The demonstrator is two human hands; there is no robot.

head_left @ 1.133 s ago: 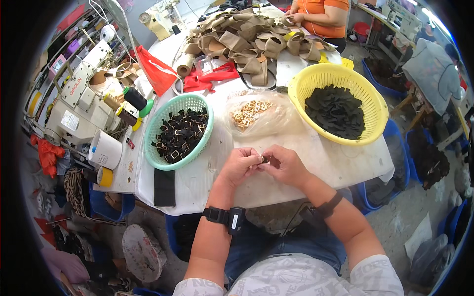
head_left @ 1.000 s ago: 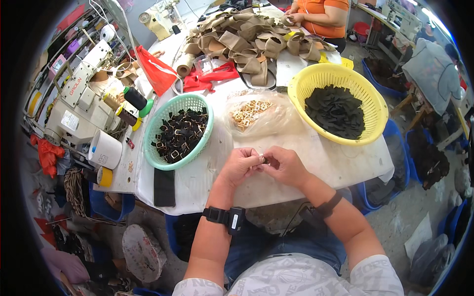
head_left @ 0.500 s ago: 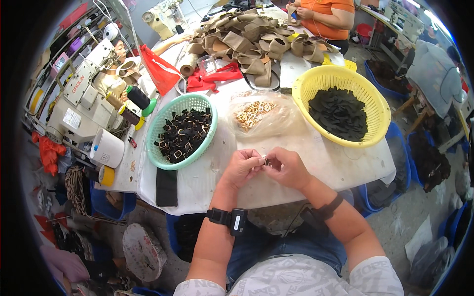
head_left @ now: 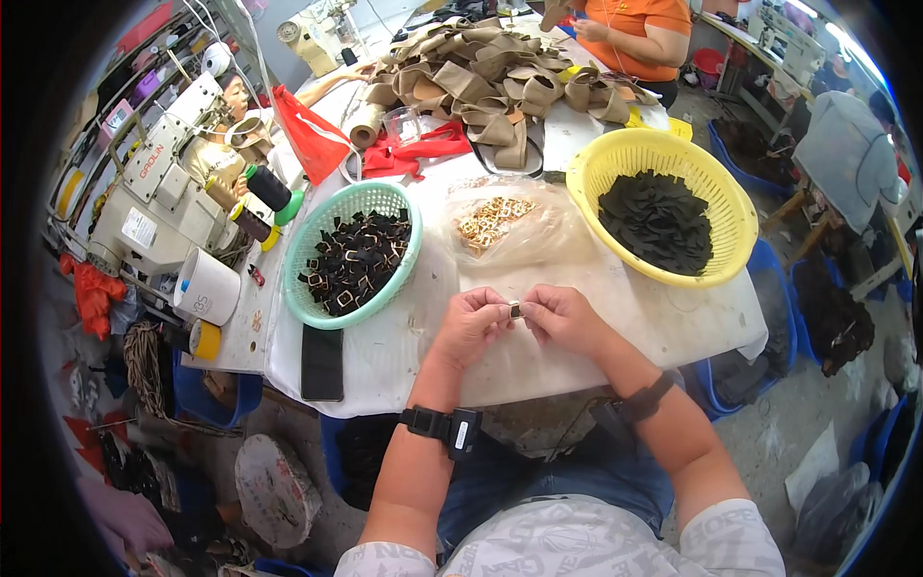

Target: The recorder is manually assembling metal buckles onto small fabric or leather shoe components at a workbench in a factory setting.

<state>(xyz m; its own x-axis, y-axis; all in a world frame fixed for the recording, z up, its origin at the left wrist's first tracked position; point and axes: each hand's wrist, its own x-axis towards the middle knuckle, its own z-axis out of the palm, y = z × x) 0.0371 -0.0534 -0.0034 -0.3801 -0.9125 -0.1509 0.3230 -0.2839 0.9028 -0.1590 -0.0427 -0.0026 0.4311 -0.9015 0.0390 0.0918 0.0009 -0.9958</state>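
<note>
A white-topped table [head_left: 673, 310] bears a green basket [head_left: 410, 252] and phone [head_left: 322, 363].

Red lettering [head_left: 152, 162] on sewing machine [head_left: 163, 213]; dark letters [head_left: 201, 305] on white cup [head_left: 216, 279]; grey lettering [head_left: 716, 521] on shirt [head_left: 562, 539].

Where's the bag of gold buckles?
In the head view, the bag lies upper-centre, beyond the left hand and right hand, between the teal basket on its left and the yellow basket on its right.
</note>
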